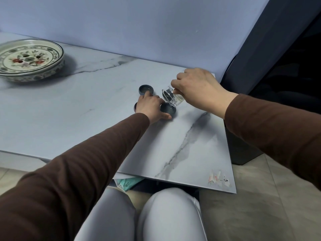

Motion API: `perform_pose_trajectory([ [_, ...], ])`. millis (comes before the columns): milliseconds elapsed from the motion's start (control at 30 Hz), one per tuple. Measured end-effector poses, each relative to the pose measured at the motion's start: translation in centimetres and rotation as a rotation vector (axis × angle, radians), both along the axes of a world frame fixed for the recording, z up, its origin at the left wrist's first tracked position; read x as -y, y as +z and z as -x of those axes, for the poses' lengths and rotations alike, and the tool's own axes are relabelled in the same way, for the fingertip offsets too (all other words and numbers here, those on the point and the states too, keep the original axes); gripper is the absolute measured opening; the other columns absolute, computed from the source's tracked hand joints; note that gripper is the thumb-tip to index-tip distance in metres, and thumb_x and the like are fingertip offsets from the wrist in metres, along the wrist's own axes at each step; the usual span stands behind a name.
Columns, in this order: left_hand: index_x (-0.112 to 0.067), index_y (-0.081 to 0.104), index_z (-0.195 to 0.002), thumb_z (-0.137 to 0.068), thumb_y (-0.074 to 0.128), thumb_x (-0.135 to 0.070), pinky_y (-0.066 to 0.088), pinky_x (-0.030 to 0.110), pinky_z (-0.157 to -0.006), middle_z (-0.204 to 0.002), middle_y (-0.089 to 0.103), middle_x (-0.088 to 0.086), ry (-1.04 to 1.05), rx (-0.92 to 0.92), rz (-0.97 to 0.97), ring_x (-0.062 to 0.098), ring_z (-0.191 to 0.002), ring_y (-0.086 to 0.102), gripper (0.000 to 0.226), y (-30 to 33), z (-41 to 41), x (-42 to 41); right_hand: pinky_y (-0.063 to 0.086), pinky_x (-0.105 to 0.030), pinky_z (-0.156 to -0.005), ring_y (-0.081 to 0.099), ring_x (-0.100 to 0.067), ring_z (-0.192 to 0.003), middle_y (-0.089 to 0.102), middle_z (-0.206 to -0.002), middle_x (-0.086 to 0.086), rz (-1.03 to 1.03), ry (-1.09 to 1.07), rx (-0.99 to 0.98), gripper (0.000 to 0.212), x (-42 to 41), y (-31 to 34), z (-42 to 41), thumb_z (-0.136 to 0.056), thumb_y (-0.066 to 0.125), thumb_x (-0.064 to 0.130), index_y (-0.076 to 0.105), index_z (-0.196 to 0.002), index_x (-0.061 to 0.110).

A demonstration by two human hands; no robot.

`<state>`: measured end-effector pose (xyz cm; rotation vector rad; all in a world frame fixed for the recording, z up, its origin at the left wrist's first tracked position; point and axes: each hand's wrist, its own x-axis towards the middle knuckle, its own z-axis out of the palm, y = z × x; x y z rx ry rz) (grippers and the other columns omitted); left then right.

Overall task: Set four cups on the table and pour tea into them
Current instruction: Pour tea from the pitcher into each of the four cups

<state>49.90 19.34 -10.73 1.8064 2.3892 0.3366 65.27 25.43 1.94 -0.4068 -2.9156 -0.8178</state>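
Three small dark cups show on the marble table. The far cup stands free. A near cup sits under the spout of a clear glass pitcher, which my right hand holds tipped to the left over it. My left hand rests on the table with thumb and fingers around that near cup. Just left of my left hand, only the edge of a third cup is visible. My left hand may hide a fourth cup.
A large painted ceramic dish with holes in its centre stands at the table's far left. A dark cabinet rises to the right of the table. A wall runs behind. My knees are below the table's near edge.
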Motion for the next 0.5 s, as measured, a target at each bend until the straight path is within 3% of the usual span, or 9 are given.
perform_pose_trajectory([
  [267, -0.032, 0.069, -0.113, -0.069, 0.065, -0.073, 0.037, 0.04, -0.091, -0.109, 0.068, -0.007, 0.008, 0.002, -0.008, 0.026, -0.114, 0.045, 0.061, -0.2, -0.1, 0.0, 0.025, -0.035, -0.061, 0.054, -0.029, -0.078, 0.059, -0.081, -0.005, -0.088, 0.039, 0.083, 0.014, 1.1, 0.2, 0.0, -0.092, 0.048, 0.007, 0.06, -0.092, 0.015],
  [433, -0.032, 0.069, -0.111, -0.067, 0.066, -0.073, 0.034, 0.038, -0.086, -0.106, 0.068, -0.007, 0.005, 0.001, -0.017, 0.026, -0.113, 0.045, 0.061, -0.2, -0.1, -0.1, 0.024, -0.034, -0.065, 0.055, -0.028, -0.082, 0.059, -0.083, -0.004, -0.152, 0.095, 0.103, 0.027, 1.2, -0.2, -0.2, -0.088, 0.037, 0.004, 0.061, -0.093, 0.015],
  [500, -0.031, 0.07, -0.107, -0.067, 0.067, -0.072, 0.032, 0.037, -0.082, -0.093, 0.062, -0.008, 0.006, 0.003, -0.026, 0.026, -0.111, 0.046, 0.058, -0.2, -0.1, 0.0, 0.027, -0.033, -0.066, 0.056, -0.027, -0.08, 0.059, -0.081, -0.002, -0.191, 0.123, 0.111, 0.036, 1.3, -0.2, -0.4, -0.084, 0.028, 0.005, 0.061, -0.092, 0.017],
])
